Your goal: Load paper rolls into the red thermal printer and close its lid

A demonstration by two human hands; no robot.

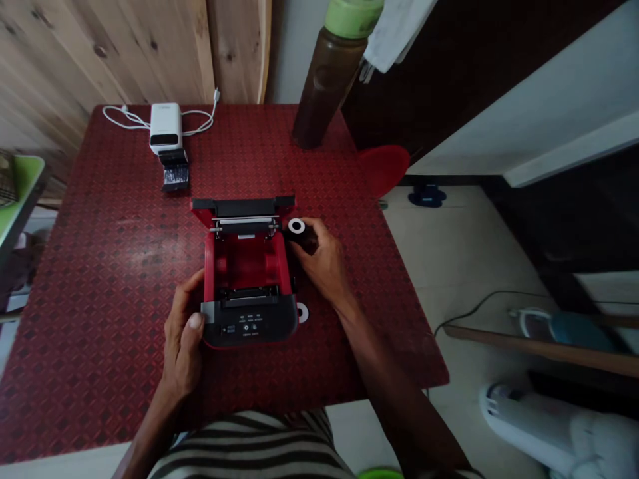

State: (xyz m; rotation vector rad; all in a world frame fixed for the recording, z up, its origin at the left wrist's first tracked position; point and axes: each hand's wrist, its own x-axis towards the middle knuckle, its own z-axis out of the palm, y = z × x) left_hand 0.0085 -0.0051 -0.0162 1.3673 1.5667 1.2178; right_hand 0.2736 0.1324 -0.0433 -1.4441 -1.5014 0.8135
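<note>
L hand [182, 326]: grip closed round printer's [244, 263] front-left corner, fingers hidden behind it. R hand [317, 256]: grip closed on black roll [294, 229] w/ white core, just off printer's right rear, fingers hiding most of it. Printer lid folded back, red bay open; front panel labels too small to read. White ring [302, 312] half hidden by printer's right side, on red desk [100, 299]. Further back: white box [166, 126] w/ cable, black unit [174, 171] touching it, brown bottle [324, 86] w/ green top, cut off by frame.
</note>
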